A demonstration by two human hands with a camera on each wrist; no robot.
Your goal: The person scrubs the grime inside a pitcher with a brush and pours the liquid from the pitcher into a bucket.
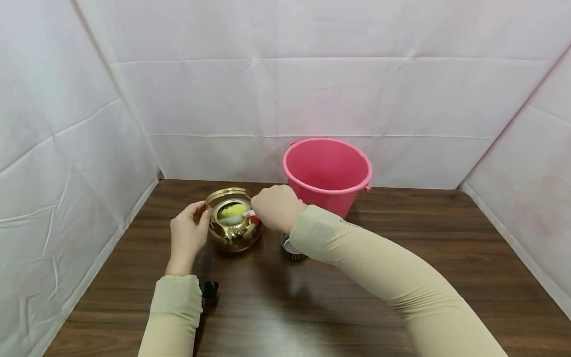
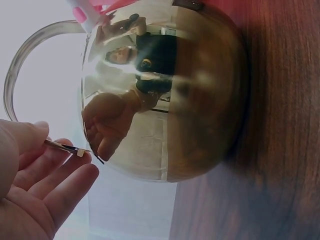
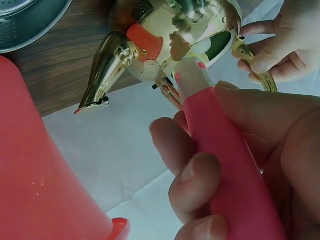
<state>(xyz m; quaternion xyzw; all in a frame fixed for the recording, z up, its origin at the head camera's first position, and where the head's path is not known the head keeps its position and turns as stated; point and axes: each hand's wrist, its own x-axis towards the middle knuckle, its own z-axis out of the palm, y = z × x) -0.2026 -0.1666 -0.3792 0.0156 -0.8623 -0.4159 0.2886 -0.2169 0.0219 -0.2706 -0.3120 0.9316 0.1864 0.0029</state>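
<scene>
A shiny gold kettle (image 1: 236, 241) stands on the table at left of centre, its round mouth facing up. My left hand (image 1: 189, 230) pinches the kettle's curved handle (image 2: 14, 75) at its lower end, thumb against fingers. From the right, my right hand (image 1: 277, 207) grips a cleaning brush by its pink handle (image 3: 230, 165), fingers curled round it. The handle's white neck (image 3: 195, 77) reaches to the kettle mouth. Inside the mouth shows something yellow and white (image 1: 232, 212), partly hidden by the rim. The spout (image 3: 102, 70) shows in the right wrist view.
Behind my right hand stands a pink bucket (image 1: 327, 197) by the white sheet wall (image 1: 330, 94). A round metal strainer (image 1: 292, 250) lies partly under my right forearm. Beside my left cuff is a small black object (image 1: 209, 289) on the brown table (image 1: 419, 238).
</scene>
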